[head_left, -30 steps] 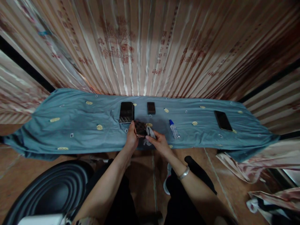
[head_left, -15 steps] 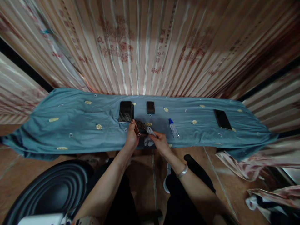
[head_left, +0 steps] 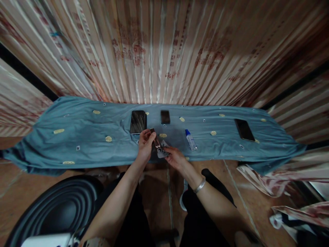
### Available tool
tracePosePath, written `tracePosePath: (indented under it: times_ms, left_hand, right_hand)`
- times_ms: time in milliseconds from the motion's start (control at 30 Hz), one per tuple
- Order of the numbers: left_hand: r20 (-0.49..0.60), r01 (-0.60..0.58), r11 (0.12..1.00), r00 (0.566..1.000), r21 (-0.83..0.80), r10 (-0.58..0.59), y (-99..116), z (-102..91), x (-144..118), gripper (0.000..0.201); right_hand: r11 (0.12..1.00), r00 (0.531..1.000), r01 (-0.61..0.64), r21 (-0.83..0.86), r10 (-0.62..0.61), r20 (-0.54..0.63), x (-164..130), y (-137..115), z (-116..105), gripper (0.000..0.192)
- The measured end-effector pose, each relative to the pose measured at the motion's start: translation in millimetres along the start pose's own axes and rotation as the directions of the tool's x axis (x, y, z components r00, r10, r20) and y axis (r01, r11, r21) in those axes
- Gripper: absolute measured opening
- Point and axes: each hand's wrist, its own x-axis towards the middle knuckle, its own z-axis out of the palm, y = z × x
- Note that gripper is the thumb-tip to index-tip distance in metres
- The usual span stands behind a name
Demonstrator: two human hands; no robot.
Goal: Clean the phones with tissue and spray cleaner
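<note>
My left hand holds a small dark phone with a coppery edge, tilted up on its edge over the front of a blue cloth-covered table. My right hand grips a crumpled white-grey cloth and presses it against the lower part of the phone. A silver bangle sits on my right wrist. Both hands meet just in front of the table's near edge.
On the cloth lie a large dark phone, a smaller phone, a small spray bottle with a blue cap and another phone far right. A striped curtain hangs behind. A black round stool is lower left.
The phone in my left hand has turned from lying flat, face up, to standing on its edge. My right hand with the cloth has shifted slightly left and nearer, under the phone.
</note>
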Motion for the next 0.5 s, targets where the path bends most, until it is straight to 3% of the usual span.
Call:
tracePosePath:
  times_ms: [133, 233, 367, 500]
  left_hand:
    - [0.046, -0.172, 0.97, 0.985, 0.173, 0.166, -5, -4.4, 3, 0.047]
    - [0.065, -0.249, 0.927, 0.968, 0.28, 0.241, -9, -8.0, 6, 0.048]
    - [0.093, -0.257, 0.907, 0.966, 0.334, 0.239, -12, -11.7, 7, 0.046]
    - [0.074, -0.175, 0.931, 0.984, 0.321, 0.16, -9, -13.1, 9, 0.05]
  right_hand:
    - [0.976, 0.989, -0.149, 0.159, 0.147, 0.023, -1, 0, 2, 0.007]
    - [0.907, 0.963, -0.268, 0.326, 0.256, 0.078, -3, -5, 4, 0.012]
    - [0.856, 0.945, -0.328, 0.399, 0.295, 0.144, -6, -15, 4, 0.013]
    - [0.857, 0.941, -0.337, 0.389, 0.297, 0.16, -12, -27, 2, 0.014]
